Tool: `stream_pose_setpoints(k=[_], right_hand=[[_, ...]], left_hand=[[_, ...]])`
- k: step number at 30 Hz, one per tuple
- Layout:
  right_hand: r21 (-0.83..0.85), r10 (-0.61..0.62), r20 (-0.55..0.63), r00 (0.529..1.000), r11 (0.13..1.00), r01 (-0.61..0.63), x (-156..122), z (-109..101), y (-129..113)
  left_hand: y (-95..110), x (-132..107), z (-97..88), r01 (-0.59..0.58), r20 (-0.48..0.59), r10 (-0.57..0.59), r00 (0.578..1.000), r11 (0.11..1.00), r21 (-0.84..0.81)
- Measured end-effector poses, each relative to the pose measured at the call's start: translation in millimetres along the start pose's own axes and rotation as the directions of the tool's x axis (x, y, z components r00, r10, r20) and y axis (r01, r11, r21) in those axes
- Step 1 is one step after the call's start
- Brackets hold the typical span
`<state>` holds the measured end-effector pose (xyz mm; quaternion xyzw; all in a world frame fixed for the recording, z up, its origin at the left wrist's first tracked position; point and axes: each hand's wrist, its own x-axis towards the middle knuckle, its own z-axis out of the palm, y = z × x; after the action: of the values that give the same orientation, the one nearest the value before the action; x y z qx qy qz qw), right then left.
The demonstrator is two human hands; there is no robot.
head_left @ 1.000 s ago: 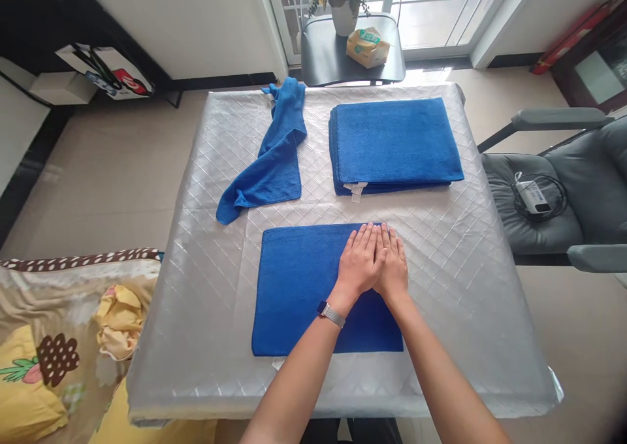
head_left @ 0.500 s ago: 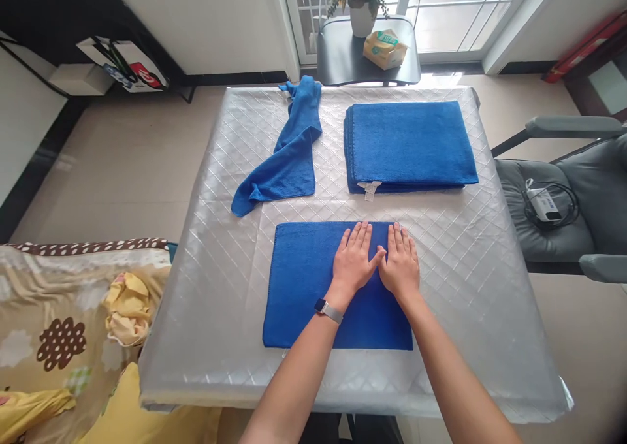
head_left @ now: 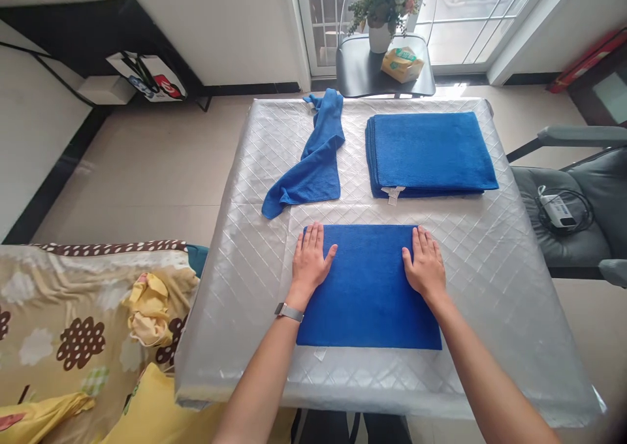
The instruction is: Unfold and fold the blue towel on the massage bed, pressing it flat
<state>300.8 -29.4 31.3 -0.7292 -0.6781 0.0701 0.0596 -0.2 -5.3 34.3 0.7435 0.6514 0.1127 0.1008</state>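
A folded blue towel [head_left: 368, 294] lies flat on the silver quilted tablecloth [head_left: 245, 287], with a small white tag sticking out at its near edge. My left hand [head_left: 310, 261] rests palm down on its far left corner, fingers stretched out and thumb apart. On the far right corner lies my right hand [head_left: 425, 261], also flat with its thumb spread. Behind, to the right, sits a stack of folded blue towels [head_left: 431, 150] with white tags at its front left. A crumpled blue towel [head_left: 318, 157] stretches across the back left of the table.
Past the far edge, a dark chair [head_left: 357, 72] holds a potted plant [head_left: 381, 36] and a yellow tissue pack [head_left: 402, 64]. At right, a grey armchair [head_left: 533, 235] carries a white device with a cable [head_left: 558, 210]. A bed with patterned covers [head_left: 112, 300] is at left.
My hands have moved apart from the towel's middle, the left to its left edge and the right to its right edge. The whole view has shifted slightly.
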Motion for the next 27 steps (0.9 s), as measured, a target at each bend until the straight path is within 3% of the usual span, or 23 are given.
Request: stream_pose_setpoints(k=[27], right_hand=[[0.027, 0.005, -0.012, 1.000, 1.000, -0.005, -0.2, 2.9, -0.9]], left_hand=[[1.0, 1.4, 6.9, -0.005, -0.013, 0.006, 1.000, 0.999, 0.045]])
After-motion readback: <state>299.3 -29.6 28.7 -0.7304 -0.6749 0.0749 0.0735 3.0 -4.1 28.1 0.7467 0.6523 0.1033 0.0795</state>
